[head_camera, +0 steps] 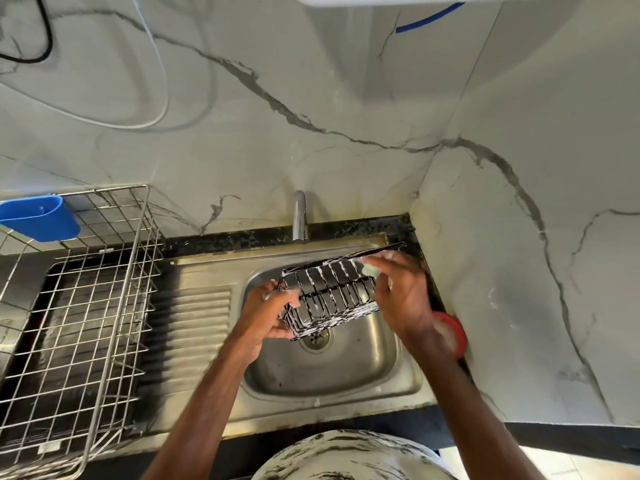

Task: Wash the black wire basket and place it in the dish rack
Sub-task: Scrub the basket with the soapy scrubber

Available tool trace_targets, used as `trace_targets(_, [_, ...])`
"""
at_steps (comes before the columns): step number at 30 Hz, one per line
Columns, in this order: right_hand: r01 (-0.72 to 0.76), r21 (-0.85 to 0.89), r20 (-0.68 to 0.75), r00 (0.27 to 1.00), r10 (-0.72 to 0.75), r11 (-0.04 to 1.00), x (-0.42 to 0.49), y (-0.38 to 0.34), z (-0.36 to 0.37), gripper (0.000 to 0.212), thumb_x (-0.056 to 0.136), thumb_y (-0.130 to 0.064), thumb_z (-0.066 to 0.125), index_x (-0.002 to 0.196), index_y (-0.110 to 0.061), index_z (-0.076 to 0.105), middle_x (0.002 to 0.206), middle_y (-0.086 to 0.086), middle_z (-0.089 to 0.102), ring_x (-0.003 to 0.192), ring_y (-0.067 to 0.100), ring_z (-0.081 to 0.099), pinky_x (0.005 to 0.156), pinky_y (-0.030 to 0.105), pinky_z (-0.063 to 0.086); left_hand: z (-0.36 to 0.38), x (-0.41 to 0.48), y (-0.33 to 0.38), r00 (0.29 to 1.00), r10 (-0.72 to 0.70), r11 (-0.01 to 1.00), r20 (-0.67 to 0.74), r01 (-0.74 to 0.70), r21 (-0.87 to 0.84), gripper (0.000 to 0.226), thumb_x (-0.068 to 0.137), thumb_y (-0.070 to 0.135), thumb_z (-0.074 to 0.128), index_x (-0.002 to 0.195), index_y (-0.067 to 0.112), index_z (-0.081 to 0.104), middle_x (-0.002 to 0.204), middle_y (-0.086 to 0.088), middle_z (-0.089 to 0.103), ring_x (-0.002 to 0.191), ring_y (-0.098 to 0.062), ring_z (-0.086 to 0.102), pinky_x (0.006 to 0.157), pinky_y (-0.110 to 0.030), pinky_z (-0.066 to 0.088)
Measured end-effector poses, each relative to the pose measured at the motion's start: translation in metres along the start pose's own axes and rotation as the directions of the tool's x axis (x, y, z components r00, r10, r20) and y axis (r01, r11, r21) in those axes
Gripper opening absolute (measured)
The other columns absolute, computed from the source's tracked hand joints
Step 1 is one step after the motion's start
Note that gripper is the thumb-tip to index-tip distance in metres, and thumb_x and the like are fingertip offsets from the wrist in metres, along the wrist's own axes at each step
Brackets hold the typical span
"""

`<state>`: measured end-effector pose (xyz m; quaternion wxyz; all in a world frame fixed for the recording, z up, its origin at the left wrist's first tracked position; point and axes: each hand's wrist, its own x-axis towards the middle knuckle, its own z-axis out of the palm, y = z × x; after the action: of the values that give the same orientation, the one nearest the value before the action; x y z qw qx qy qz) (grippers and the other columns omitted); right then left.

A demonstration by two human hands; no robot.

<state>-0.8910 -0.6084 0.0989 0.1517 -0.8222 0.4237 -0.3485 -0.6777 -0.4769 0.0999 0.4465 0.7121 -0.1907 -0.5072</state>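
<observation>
Black wire basket (332, 292) hangs tilted over the bowl of the steel sink (329, 375), streaked with white suds, just above the drain (316, 339) and touching nothing but my hands. My left hand (273, 313) grips its near left end, fingers (287, 299) curled round the wires. My right hand (401, 296) is at the far right corner, where its fingers pinch a small pale pad (370, 270) against the upper rim. The tap (300, 216) stands behind the bowl, and I cannot tell whether water runs from it. Left of the bowl lies the ribbed drainboard (194, 327), and beyond that the dish rack (86, 306) of bright wire sits on the tabletop (221, 242), well apart from the basket. A blue plastic holder (38, 218) hangs on the rack's far edge. Just beside my right wrist, against the marbled wall (502, 271), lies a round red thing (450, 332), partly hidden by my arm.
</observation>
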Motion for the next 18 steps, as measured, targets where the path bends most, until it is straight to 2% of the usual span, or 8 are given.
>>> trace_targets(4, [0.120,0.010,0.006,0.993,-0.120,0.993,-0.022,-0.038,0.010,0.040,0.081,0.018,0.062,0.110,-0.006,0.077,0.109,0.013,0.073,0.105,0.026,0.068,0.086,0.036,0.062,0.003,-0.003,0.002,0.999,-0.036,0.999,-0.030,0.035,-0.031,0.051,0.060,0.042,0.078,0.105,0.018,0.070,0.125,-0.011,0.063,0.101,-0.042,0.070,0.064,-0.039,0.065])
trace_targets(5, [0.148,0.034,0.020,0.989,-0.149,0.988,-0.026,-0.043,0.012,0.041,0.082,0.018,0.063,0.111,-0.007,0.077,0.113,0.012,0.073,0.109,0.025,0.067,0.088,0.034,0.061,0.004,-0.004,0.002,0.998,-0.042,0.999,-0.038,0.041,-0.036,0.048,0.063,0.040,0.078,0.104,0.017,0.070,0.124,-0.010,0.062,0.100,-0.043,0.071,0.067,-0.042,0.066])
trace_targets(7, [0.229,0.101,0.043,0.971,-0.234,0.968,-0.033,-0.051,0.017,0.044,0.083,0.019,0.061,0.114,-0.008,0.077,0.116,0.008,0.074,0.113,0.022,0.065,0.089,0.032,0.059,0.005,-0.006,0.003,0.998,-0.038,0.999,-0.045,0.037,-0.036,0.027,0.083,0.034,0.076,0.100,0.014,0.070,0.121,-0.007,0.060,0.099,-0.043,0.069,0.072,-0.046,0.066])
trace_targets(9, [0.297,0.150,0.055,0.950,-0.308,0.943,-0.038,-0.056,0.021,0.043,0.084,0.019,0.062,0.112,-0.010,0.077,0.117,0.005,0.074,0.114,0.023,0.065,0.089,0.033,0.059,0.005,-0.007,0.003,0.999,-0.036,0.999,-0.041,0.034,-0.042,0.012,0.094,0.027,0.069,0.097,0.015,0.068,0.116,-0.002,0.058,0.100,-0.040,0.067,0.074,-0.047,0.066])
trace_targets(12, [0.358,0.181,0.041,0.928,-0.370,0.916,-0.036,-0.059,0.021,0.043,0.083,0.020,0.062,0.109,-0.010,0.078,0.119,0.004,0.074,0.119,0.024,0.065,0.101,0.039,0.054,0.003,-0.007,0.004,0.998,-0.053,0.998,-0.036,0.052,-0.032,0.017,0.096,0.028,0.066,0.099,0.011,0.068,0.115,-0.004,0.060,0.094,-0.037,0.068,0.078,-0.049,0.065])
trace_targets(13, [0.370,0.182,0.039,0.923,-0.383,0.911,-0.033,-0.056,0.018,0.043,0.083,0.021,0.060,0.108,-0.010,0.078,0.117,0.004,0.074,0.118,0.023,0.065,0.103,0.040,0.053,0.002,-0.008,0.005,0.997,-0.063,0.998,-0.033,0.062,-0.031,0.019,0.095,0.030,0.068,0.099,0.011,0.068,0.117,-0.008,0.061,0.093,-0.039,0.070,0.077,-0.048,0.066])
trace_targets(15, [0.349,0.183,0.027,0.933,-0.360,0.919,-0.025,-0.043,0.014,0.049,0.078,0.028,0.057,0.104,-0.008,0.079,0.113,0.005,0.075,0.113,0.021,0.068,0.095,0.037,0.057,0.000,-0.008,0.004,0.997,-0.070,0.997,-0.031,0.069,-0.016,0.020,0.092,0.032,0.073,0.102,0.015,0.069,0.123,-0.017,0.062,0.095,-0.043,0.073,0.072,-0.044,0.066])
trace_targets(18, [0.223,0.168,-0.023,0.975,-0.223,0.960,-0.016,-0.017,0.006,0.058,0.072,0.033,0.052,0.101,-0.008,0.080,0.114,0.005,0.074,0.113,0.017,0.068,0.090,0.034,0.060,-0.001,-0.011,0.003,0.997,-0.070,0.997,-0.031,0.070,-0.022,0.024,0.088,0.030,0.076,0.107,0.017,0.068,0.129,-0.018,0.062,0.100,-0.042,0.072,0.068,-0.041,0.066])
